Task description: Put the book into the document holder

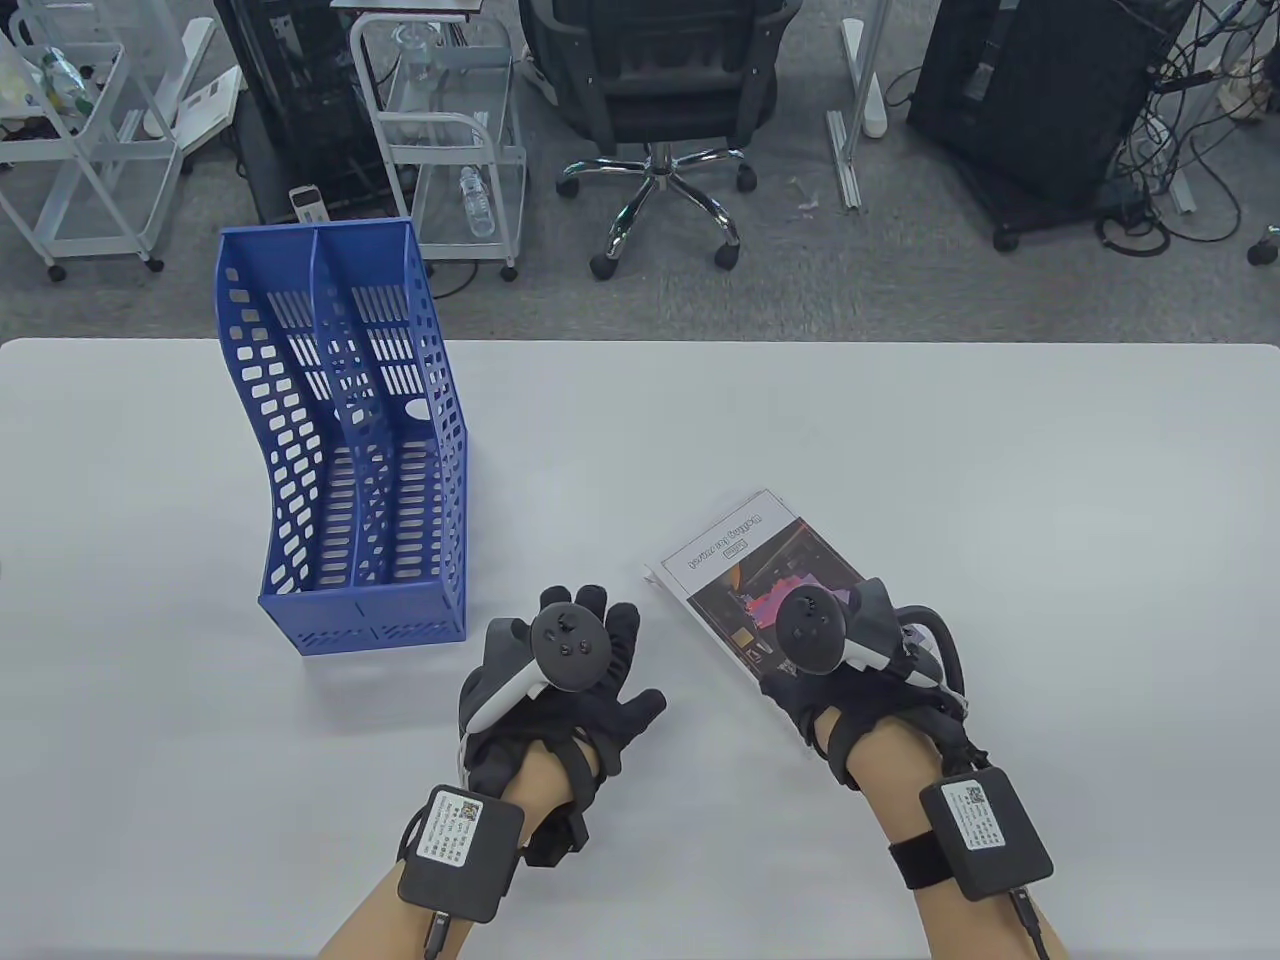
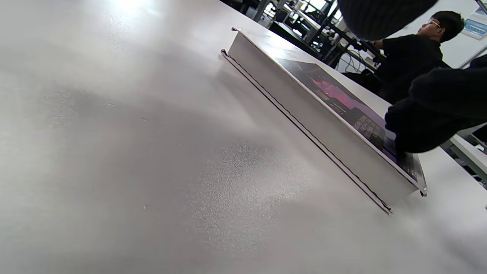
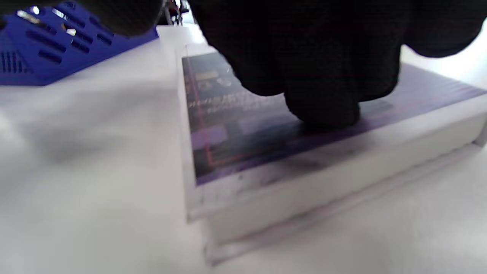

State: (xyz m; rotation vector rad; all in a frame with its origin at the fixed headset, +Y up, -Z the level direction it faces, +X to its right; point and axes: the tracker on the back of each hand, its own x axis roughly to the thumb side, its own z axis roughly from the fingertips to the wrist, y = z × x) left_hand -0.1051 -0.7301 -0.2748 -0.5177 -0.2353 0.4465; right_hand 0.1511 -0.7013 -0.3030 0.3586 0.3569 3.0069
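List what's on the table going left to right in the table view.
Blue document holder → left hand, open and flat on the table → book lying flat → right hand, resting on the book's near end.

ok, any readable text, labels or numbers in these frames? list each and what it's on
Nothing reads cleanly.
White band of the dark-covered book: a printed title line, upside down in the table view, too small to read.
Same cover in the right wrist view: pale lettering, blurred.
Black wrist box on the left forearm: white sticker with a QR code and fine print, too small.
Black wrist box on the right forearm: the same kind of sticker, too small.
Blue perforated plastic document holder: no text visible.
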